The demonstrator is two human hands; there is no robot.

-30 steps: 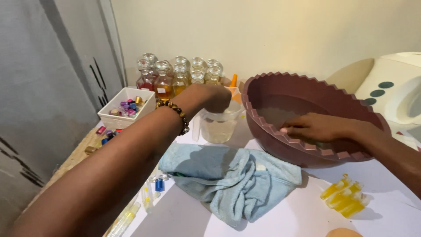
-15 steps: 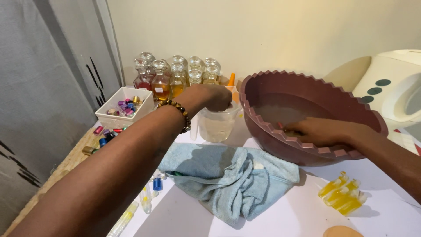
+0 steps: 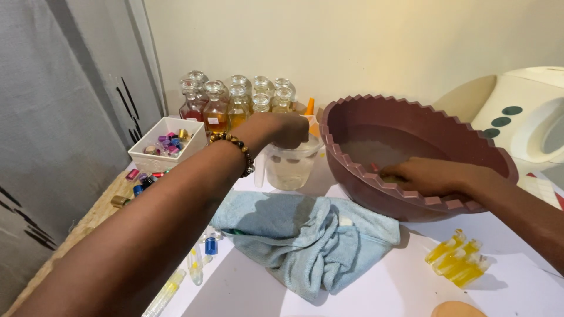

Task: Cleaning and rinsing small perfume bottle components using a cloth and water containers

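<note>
The clear plastic cup stands on the bench just left of the maroon basin, touching or nearly touching its wall. It looks light, thin-walled and easily tipped, likely wet and slippery; a grip round the rim or sides suits it. The left hand is curled closed over its rim; what it pinches is hidden. The right hand lies flat and open in the basin's water. A blue towel lies in front, glass bottles behind.

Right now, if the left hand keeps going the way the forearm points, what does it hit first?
The left hand is over the clear plastic cup. Straight on, it would likely meet the orange-capped item behind the cup, then the glass bottles by the wall. Depth is unclear.
</note>
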